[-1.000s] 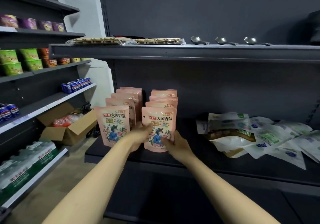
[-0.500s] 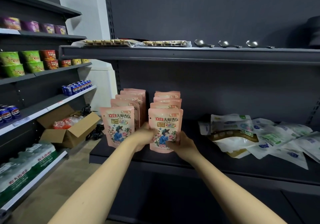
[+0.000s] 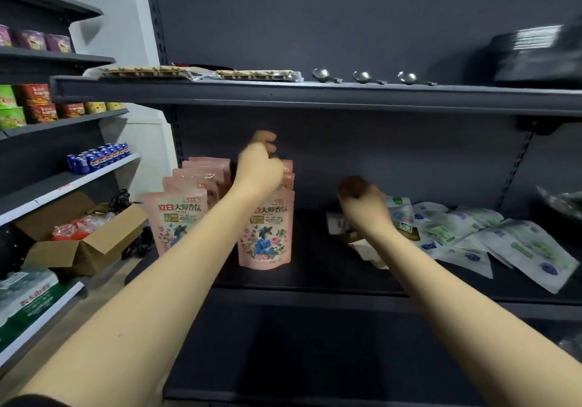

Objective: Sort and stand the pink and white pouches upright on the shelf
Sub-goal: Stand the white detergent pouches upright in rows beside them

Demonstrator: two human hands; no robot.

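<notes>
Two rows of pink pouches stand upright at the left of the dark shelf (image 3: 315,294). The left row's front pouch (image 3: 179,217) and the right row's front pouch (image 3: 266,233) face me. My left hand (image 3: 259,167) is raised over the tops of the right row, blurred, fingers loosely curled, with nothing visibly in it. White pouches (image 3: 472,230) lie flat in a loose pile on the right of the shelf. My right hand (image 3: 362,198) is over the left end of that pile, blurred, its fingers hidden behind the back of the hand.
An upper shelf (image 3: 315,94) hangs close above, carrying flat packets and three spoons (image 3: 362,76). A side rack on the left holds cups and blue cans (image 3: 97,157). An open cardboard box (image 3: 94,242) sits on the floor. Bare shelf lies between the pink rows and the white pile.
Both hands let go of the front pink pouch, which now stands alone. My left hand rose above the right row; my right hand moved right to the white pile.
</notes>
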